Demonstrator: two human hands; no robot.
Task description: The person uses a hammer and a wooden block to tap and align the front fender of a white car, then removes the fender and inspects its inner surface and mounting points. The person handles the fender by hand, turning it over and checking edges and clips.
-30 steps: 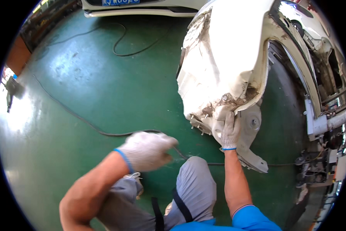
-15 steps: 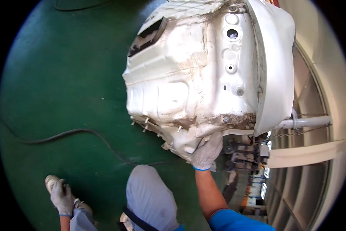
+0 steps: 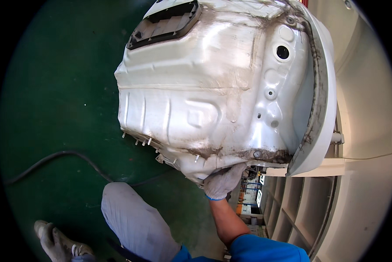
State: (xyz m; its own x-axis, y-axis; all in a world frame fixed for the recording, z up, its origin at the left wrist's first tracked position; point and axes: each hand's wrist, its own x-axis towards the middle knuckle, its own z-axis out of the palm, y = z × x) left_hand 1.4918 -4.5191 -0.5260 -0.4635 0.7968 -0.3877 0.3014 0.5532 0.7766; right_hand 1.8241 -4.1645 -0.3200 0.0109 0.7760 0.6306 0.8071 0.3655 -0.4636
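Note:
A large white car body section [image 3: 178, 100], dirty along its seams, fills the upper middle of the head view. My right hand [image 3: 224, 183], in a pale work glove with a blue cuff, holds its near lower edge; some fingers are hidden behind the metal. Several studs stick out along the left part of that edge. At lower left my gloved left hand [image 3: 51, 244] hangs near a shoe [image 3: 41, 227], its fingers loosely apart and nothing visible in them. Dim light blurs its outline against the shoe.
A dark hose [image 3: 69, 153] lies across the green floor [image 3: 65, 96] at left. My bent knee [image 3: 130, 214] is below the body section. At right stands a cream ribbed structure [image 3: 305, 196]. A black-framed opening [image 3: 165, 26] sits at the section's upper left.
The car body section shows larger and further left, more of its framed opening in view. My right hand stays on its edge. My left hand and knee appear lower and further left.

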